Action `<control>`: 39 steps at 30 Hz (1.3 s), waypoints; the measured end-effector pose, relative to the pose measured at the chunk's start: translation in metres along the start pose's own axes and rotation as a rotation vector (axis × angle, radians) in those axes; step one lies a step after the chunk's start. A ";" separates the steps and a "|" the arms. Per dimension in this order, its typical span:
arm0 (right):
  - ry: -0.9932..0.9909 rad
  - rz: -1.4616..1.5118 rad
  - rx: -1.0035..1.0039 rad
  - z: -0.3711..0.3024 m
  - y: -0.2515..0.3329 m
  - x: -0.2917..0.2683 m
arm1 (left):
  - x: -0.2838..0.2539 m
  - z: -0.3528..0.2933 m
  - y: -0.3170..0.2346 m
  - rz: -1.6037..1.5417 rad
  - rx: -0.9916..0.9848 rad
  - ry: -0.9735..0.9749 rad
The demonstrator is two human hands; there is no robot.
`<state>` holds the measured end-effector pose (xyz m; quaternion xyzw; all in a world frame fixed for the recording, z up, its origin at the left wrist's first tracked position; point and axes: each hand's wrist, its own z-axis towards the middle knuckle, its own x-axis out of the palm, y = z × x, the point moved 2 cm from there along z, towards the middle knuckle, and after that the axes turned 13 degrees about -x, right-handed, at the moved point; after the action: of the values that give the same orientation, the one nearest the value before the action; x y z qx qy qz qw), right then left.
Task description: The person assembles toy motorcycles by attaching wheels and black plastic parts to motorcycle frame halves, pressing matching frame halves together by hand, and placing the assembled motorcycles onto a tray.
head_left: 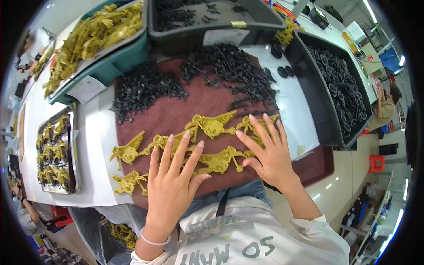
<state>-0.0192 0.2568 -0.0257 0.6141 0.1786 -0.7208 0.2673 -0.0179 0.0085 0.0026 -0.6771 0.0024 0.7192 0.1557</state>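
Observation:
My left hand [171, 187] lies palm down with its fingers spread over yellow plastic toy motorcycle bodies [217, 162] on a dark red mat [172, 110]. Its fingertips cover part of one body in the upper row. My right hand [274, 157] is also spread flat, its fingers over bodies at the right end of the two rows. Neither hand has its fingers closed round anything. An uncovered body [212, 125] sits between the hands in the upper row; another [126, 153] lies left of my left hand. What lies under the palms is hidden.
Small black parts are heaped on the mat's far side [148, 90]. A teal bin [115, 64] of yellow parts, a grey bin [216, 35] and a black bin [307, 84] of wheels stand around it. A metal tray [76, 163] holds yellow-and-black toy motorcycles at left.

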 end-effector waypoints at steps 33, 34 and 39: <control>-0.593 0.227 0.118 0.014 -0.035 -0.057 | -0.147 0.226 0.225 -0.530 -0.220 -0.776; -0.591 0.227 0.111 0.015 -0.033 -0.058 | -0.153 0.221 0.224 -0.530 -0.225 -0.780; -0.632 0.271 0.079 0.017 -0.018 -0.065 | -0.173 0.173 0.175 -0.845 -0.104 -0.975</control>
<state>-0.0368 0.2725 0.0403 0.3883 -0.0241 -0.8398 0.3787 -0.2203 -0.1595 0.1488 -0.2221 -0.3702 0.8202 0.3753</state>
